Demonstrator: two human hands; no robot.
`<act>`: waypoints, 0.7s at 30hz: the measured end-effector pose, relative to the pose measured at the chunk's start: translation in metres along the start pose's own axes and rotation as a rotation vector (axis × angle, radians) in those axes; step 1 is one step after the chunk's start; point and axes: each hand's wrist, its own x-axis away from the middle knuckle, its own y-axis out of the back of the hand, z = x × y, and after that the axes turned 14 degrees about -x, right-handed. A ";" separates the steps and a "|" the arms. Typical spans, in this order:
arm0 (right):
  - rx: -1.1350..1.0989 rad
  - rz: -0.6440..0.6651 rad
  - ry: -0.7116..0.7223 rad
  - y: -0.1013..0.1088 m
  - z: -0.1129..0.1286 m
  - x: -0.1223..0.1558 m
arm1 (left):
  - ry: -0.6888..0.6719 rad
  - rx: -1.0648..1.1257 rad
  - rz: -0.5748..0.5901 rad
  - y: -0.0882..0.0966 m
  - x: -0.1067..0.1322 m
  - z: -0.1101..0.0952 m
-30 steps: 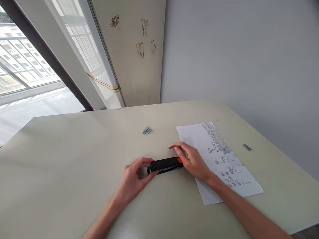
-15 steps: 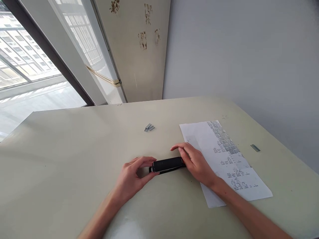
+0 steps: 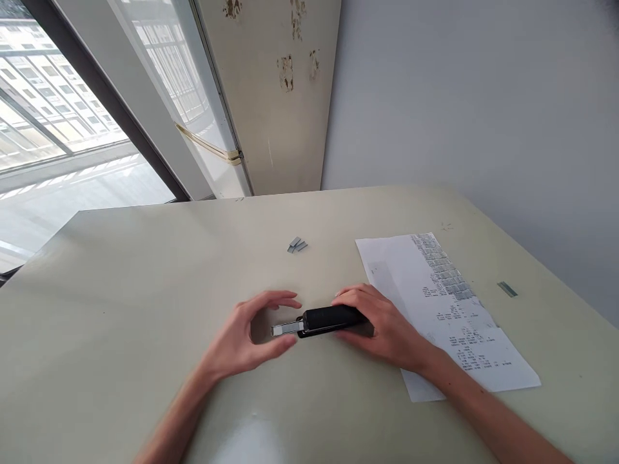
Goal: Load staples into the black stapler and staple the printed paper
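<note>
A black stapler (image 3: 331, 317) lies on the table in front of me. Its metal staple tray (image 3: 286, 328) sticks out of the left end. My right hand (image 3: 382, 322) is closed round the stapler's right end, thumb on the near side and fingers over the far side. Around the protruding tray, my left hand (image 3: 251, 332) is open, with thumb and fingers apart and nothing gripped between them. Several strips of staples (image 3: 296, 245) lie in a small group farther back on the table.
Printed paper sheets (image 3: 387, 261), with staples in rows along the upper right edge, lie partly under my right forearm. A single strip of staples (image 3: 507, 289) rests right of them. Behind the table (image 3: 145, 270) stand a fridge (image 3: 285, 129) and a wall (image 3: 459, 96).
The staple tray has come out of the stapler's left end. My left hand has let go and opened. My right hand has wrapped round the right end. The view has shifted slightly.
</note>
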 end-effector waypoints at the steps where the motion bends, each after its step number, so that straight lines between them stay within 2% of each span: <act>1: 0.018 0.007 0.007 0.000 0.001 0.000 | 0.048 0.066 -0.002 0.002 0.000 0.000; 3: 0.033 -0.010 0.009 -0.001 0.004 0.001 | 0.163 0.216 -0.051 0.002 -0.001 0.002; 5: 0.021 -0.050 0.018 -0.002 0.009 0.002 | 0.262 0.396 -0.161 -0.003 -0.003 0.004; 8: 0.018 -0.181 0.110 -0.005 0.019 0.001 | 0.312 0.756 -0.285 -0.016 -0.006 0.005; 11: 0.127 -0.252 0.294 -0.009 0.033 -0.007 | 0.357 1.123 -0.214 -0.027 -0.008 0.003; 14: 0.296 -0.226 0.447 -0.020 0.045 -0.021 | 0.370 1.297 -0.127 -0.032 -0.006 0.002; 18: 0.456 -0.159 0.567 -0.038 0.051 -0.034 | 0.362 1.389 -0.185 -0.032 -0.002 0.009; 21: 0.494 -0.170 0.607 -0.046 0.050 -0.036 | 0.404 1.472 -0.238 -0.030 -0.001 0.010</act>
